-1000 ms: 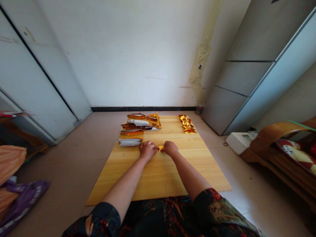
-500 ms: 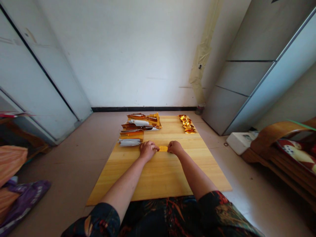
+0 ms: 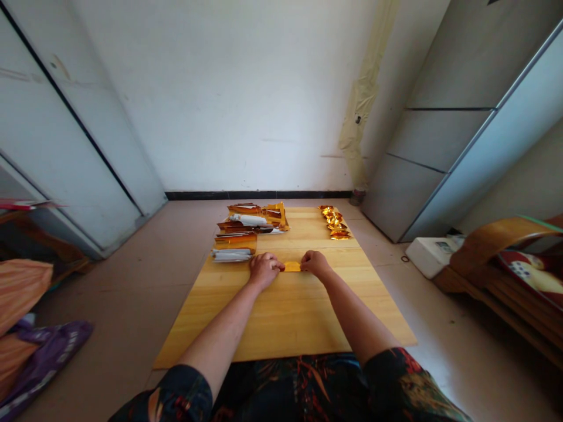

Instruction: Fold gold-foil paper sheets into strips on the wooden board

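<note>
A small strip of gold foil paper lies flat on the wooden board. My left hand presses down on its left end with curled fingers. My right hand pinches its right end. Behind my left hand sit stacks of gold and white foil sheets and a further heap. A row of folded gold paper pieces lies at the board's far right.
The board rests on a tiled floor before a white wall. A grey cabinet stands at right, with a white box and a wooden chair beside it. Purple and orange bags lie at left.
My hands have moved apart along the gold strip, the right one sliding rightward, so more of the strip shows between them. The view shifted slightly.
</note>
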### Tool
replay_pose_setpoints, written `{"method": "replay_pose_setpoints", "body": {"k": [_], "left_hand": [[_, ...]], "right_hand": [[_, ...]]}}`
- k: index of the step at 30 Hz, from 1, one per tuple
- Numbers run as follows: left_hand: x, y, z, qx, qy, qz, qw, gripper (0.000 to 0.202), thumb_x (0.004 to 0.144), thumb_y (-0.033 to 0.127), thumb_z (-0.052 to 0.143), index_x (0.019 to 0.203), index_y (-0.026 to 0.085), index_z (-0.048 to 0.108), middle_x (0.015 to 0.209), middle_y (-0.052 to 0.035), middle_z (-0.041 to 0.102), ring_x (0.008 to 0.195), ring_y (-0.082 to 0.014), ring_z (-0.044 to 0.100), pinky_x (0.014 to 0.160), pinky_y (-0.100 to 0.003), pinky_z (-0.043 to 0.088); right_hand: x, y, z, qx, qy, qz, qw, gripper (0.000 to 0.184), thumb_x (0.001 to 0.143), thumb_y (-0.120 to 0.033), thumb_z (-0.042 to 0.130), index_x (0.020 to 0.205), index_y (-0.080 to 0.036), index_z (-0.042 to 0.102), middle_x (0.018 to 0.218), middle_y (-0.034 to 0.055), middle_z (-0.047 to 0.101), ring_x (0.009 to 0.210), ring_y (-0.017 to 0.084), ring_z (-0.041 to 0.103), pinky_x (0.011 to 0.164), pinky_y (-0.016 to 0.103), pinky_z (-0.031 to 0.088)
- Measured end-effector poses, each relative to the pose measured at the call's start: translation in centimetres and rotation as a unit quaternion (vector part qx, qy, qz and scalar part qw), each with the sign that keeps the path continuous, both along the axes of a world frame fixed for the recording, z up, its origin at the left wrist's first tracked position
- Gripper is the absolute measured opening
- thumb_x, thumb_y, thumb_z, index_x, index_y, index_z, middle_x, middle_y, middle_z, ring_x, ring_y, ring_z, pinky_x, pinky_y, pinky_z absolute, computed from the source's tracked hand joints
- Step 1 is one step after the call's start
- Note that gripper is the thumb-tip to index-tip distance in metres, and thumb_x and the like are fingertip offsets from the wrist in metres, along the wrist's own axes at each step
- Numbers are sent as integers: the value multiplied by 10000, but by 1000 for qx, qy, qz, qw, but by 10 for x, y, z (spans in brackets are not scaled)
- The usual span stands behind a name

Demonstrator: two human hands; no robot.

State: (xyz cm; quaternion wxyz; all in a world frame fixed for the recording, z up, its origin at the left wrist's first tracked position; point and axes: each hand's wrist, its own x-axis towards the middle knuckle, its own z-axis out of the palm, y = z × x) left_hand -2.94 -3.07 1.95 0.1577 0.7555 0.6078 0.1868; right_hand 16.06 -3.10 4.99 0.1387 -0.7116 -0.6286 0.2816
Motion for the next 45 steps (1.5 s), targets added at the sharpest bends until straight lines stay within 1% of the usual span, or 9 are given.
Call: {"method": "replay_pose_setpoints", "body": {"k": [3, 8, 16, 22, 28, 32, 36, 41, 45], "left_hand": [[0, 0, 0, 3, 6, 3, 1000, 229, 740, 235, 585, 833, 372, 744, 1041, 40, 643, 1042, -188, 515, 968, -348, 330], [0, 1, -2, 2, 20, 5, 1000, 239, 725, 222, 588, 851, 353, 744, 1057, 36, 650, 1044, -183, 523, 975, -330, 339], [-6, 10, -4, -22, -1, -12, 1000, 257, 711, 174, 586, 843, 324, 747, 1081, 37, 658, 1055, -187, 540, 965, -308, 371], [-13, 13, -5, -25, -9, -25, 999, 303, 700, 124, 559, 864, 292, 750, 1072, 14, 664, 1042, -183, 552, 949, -291, 396], [-10, 14, -5, -26, -10, -17, 999, 272, 720, 158, 551, 833, 303, 753, 1062, 28, 672, 1039, -181, 562, 954, -290, 401], [-9, 15, -1, -33, -7, -11, 999, 243, 720, 168, 574, 811, 304, 754, 1056, 33, 682, 1020, -166, 574, 927, -262, 417], [-9, 15, 2, -37, -4, -6, 999, 232, 713, 165, 595, 813, 301, 755, 1053, 32, 685, 1019, -167, 578, 912, -256, 428], [-9, 16, -2, -31, -6, -8, 999, 241, 713, 151, 585, 802, 297, 756, 1039, 26, 687, 1012, -177, 585, 914, -272, 432], [-9, 17, -7, -28, -10, -5, 1000, 206, 704, 165, 608, 790, 283, 754, 1059, 24, 680, 1025, -182, 575, 930, -284, 425]], "right_hand": [[-24, -1, 0, 18, 13, 12, 1000, 128, 675, -212, 673, 799, -185, 683, 801, 13, 713, 721, 116, 630, 539, 163, 377], [-48, -2, 3, -2, -35, 9, 999, 260, 660, -425, 715, 808, -212, 691, 901, 61, 717, 838, 198, 657, 604, 220, 424], [-56, -2, 15, -37, -91, 6, 995, 341, 678, -438, 705, 938, -218, 689, 1032, 100, 697, 966, 245, 651, 720, 269, 486], [-63, 2, 11, -37, -122, 4, 992, 507, 664, -512, 697, 1044, -177, 664, 1105, 148, 664, 1025, 273, 629, 780, 318, 500], [-63, 6, 6, -36, -124, 8, 992, 555, 636, -511, 723, 1056, -154, 656, 1103, 173, 659, 1027, 282, 628, 787, 330, 499], [-63, 7, 5, -38, -119, 8, 992, 541, 623, -455, 747, 1064, -156, 652, 1118, 156, 657, 1024, 278, 628, 796, 324, 494], [-62, 9, 4, -42, -111, 10, 993, 536, 622, -451, 746, 1062, -159, 654, 1123, 151, 656, 1020, 271, 628, 792, 311, 492], [-57, 12, -1, -36, -110, 22, 993, 518, 607, -438, 755, 1040, -170, 664, 1115, 144, 661, 1020, 262, 629, 772, 288, 495], [-46, 15, -4, -28, -107, 33, 993, 412, 600, -375, 767, 958, -189, 687, 1055, 120, 685, 980, 237, 644, 730, 248, 490]]}}
